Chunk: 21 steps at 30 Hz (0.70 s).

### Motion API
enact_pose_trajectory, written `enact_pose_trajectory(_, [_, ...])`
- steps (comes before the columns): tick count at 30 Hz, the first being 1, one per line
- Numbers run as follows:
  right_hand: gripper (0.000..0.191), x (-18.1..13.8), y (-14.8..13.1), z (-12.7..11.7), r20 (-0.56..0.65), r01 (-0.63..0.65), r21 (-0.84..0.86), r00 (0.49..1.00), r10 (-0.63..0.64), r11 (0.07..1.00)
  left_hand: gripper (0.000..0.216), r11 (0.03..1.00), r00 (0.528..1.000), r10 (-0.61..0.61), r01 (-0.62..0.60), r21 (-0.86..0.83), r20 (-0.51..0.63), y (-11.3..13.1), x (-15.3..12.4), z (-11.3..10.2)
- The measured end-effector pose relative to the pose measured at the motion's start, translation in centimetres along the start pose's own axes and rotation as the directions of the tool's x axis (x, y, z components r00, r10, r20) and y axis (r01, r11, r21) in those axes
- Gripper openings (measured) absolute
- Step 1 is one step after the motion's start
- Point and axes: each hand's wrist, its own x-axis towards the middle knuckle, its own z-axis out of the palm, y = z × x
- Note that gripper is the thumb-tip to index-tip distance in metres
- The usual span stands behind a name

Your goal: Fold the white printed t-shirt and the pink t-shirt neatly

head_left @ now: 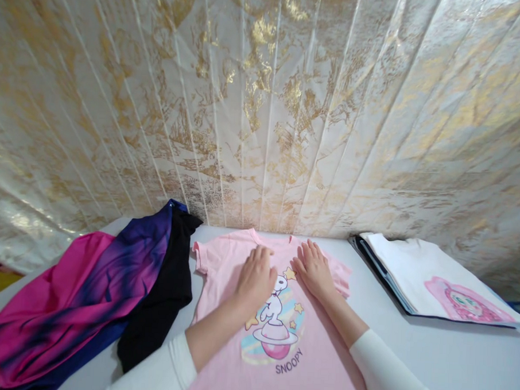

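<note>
A pink T-shirt [221,297] with a Snoopy print lies spread out, neckline toward the back, its lower part running out of view at the bottom. On its upper chest, left of the print's top, rests my left hand [256,275], palm down with the fingers stretched forward. My right hand [315,269] lies flat on the other side of the chest, close to the right sleeve, fingers extended. Neither hand grips the fabric.
At the left, a pink and purple garment [122,275] is heaped with a black one [169,294]. A stack of folded clothes, topped by a white shirt [408,259], sits at the right of the white table [429,363]. Behind hangs a gold-patterned white sheet [264,103].
</note>
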Motion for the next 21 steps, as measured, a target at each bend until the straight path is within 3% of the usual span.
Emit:
enact_pose_trajectory(2, [0.043,0.0,0.2,0.1,-0.066,0.032,0.079,0.997,-0.027,0.996,0.026,0.997,0.999,-0.048,0.048,0.068,-0.013,-3.5,2.3,-0.2])
enact_pose_trajectory(5, [0.037,0.1,0.4,0.0,-0.072,0.037,0.105,0.997,-0.029,0.994,0.04,0.99,0.999,-0.047,0.046,0.136,0.001,-7.5,3.5,0.6])
enact_pose_trajectory(11, [0.033,0.1,0.5,-0.3,0.025,0.016,0.111,1.0,-0.019,0.994,0.057,0.979,0.995,-0.059,0.042,0.199,0.076,-10.3,2.4,1.8])
enact_pose_trajectory(16, [0.036,3.0,3.6,-1.6,0.089,-0.071,0.133,0.994,0.06,0.989,0.061,0.979,0.988,-0.075,0.046,0.2,0.137,-8.6,2.2,0.7])
enact_pose_trajectory(21, [0.025,6.7,6.2,-2.4,0.122,-0.157,0.132,0.982,0.141,0.979,0.058,0.984,0.969,0.117,-0.143,0.11,0.217,-1.8,1.5,1.6])
